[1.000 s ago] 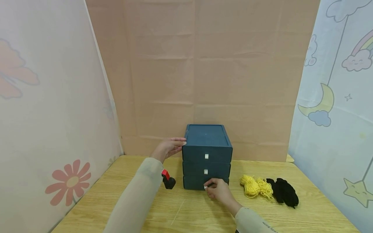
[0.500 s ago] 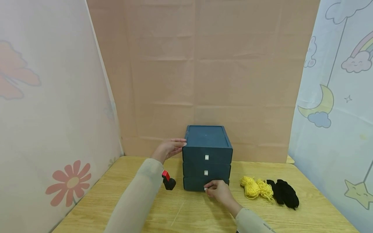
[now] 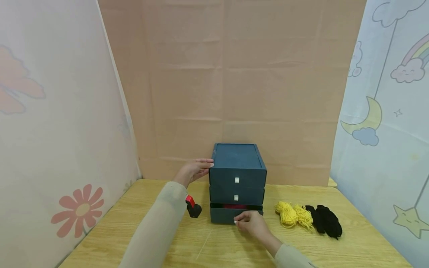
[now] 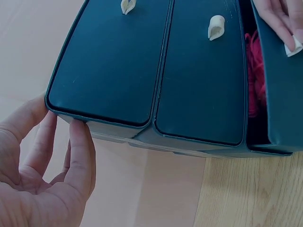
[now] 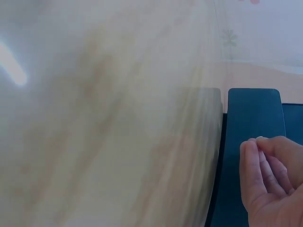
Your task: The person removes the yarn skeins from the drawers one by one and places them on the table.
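A dark blue three-drawer cabinet (image 3: pixel 239 158) stands upright at the middle back of the table. Its bottom drawer (image 3: pixel 221 215) is partly pulled out, with red yarn (image 4: pixel 256 71) showing inside. My right hand (image 3: pixel 252 224) pinches the white pull tab (image 4: pixel 294 47) of this drawer between thumb and fingers; in the right wrist view (image 5: pixel 272 177) the fingers cover the tab. At the cabinet's upper left edge, my left hand (image 3: pixel 195 170) rests its fingertips (image 4: pixel 80 130) against the side. Both upper drawers are closed, each with a white tab.
To the right of the cabinet lie a yellow yarn bundle (image 3: pixel 295 216) and a black yarn bundle (image 3: pixel 326 221) on the wooden table (image 3: pixel 187 245). A brown paper backdrop (image 3: pixel 187 93) rises close behind. Printed cloth panels flank both sides.
The bottom drawer has slid out toward me with my right hand on its tab, baring the red yarn. My left hand has stayed at the cabinet's upper left edge.
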Available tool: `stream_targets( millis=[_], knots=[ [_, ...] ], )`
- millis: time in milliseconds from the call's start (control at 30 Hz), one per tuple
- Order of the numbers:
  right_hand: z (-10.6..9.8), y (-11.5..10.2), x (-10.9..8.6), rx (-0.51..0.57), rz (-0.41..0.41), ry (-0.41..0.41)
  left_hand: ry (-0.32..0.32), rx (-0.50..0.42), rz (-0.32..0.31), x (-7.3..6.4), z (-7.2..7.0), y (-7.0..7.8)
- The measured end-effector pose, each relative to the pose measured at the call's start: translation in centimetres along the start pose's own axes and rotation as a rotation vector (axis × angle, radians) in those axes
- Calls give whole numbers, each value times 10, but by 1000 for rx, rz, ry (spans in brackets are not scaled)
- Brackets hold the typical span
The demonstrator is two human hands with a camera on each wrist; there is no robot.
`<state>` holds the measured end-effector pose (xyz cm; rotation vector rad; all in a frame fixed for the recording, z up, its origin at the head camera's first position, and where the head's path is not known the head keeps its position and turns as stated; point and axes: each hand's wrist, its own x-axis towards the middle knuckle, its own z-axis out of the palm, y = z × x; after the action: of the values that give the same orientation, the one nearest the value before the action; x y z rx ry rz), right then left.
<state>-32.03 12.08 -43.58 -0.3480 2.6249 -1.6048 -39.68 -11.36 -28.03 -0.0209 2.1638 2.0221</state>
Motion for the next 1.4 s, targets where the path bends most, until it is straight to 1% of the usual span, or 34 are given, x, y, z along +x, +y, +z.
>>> stream_targets(
  millis=[200,400,667,833,1067,1200,1400],
  knots=[
    [0,-1,-9,-62,-17,2,4,-6,-1,1,-1,0],
    [3,-3,-21,-83,-36,-15,5,-4,-4,2,0,0],
    [2,-7,-36,-33,-27,-58,-7,-7,1,3,0,1],
    [1,-7,-45,-4,-21,-79,-3,-9,-4,2,0,2],
    [0,-7,-54,-22,25,-108,4,-3,1,0,0,1],
    [0,-7,-57,4,58,-132,8,-7,-6,0,-1,1],
    [2,-7,-61,16,96,-136,15,-3,-10,0,0,0]
  ],
)
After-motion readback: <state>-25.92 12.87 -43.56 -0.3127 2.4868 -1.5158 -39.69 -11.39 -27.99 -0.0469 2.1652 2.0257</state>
